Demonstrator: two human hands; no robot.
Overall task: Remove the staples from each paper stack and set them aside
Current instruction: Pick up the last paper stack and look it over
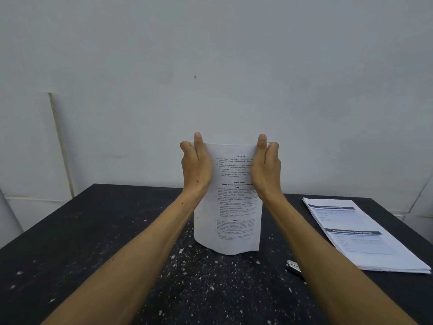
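Your left hand [196,164] pinches the top left corner of a printed paper stack [230,205], thumb on the near face and fingers curled behind; your right hand [266,165] grips the top right corner the same way. Between them the stack stands upright, its sheets bowed toward you, its lower edge at or just above the dark speckled worktop [117,231]; whether it touches I cannot tell.

Outward to your right, a second stack of printed sheets [360,235] lies flat on the worktop, well apart from the one you hold. Between the two, partly under your right forearm, lies a small metal tool [293,267], probably the staple remover.

As to progress: no loose staples show anywhere on the worktop, so I judge little is set aside yet. The held stack looks to be at the squaring or inspecting step, and the flat stack is still to be handled or already done; the picture does not settle which.

Your hands cover both top corners, so any staple there is hidden. The tool is half covered, and the print is too small to read.
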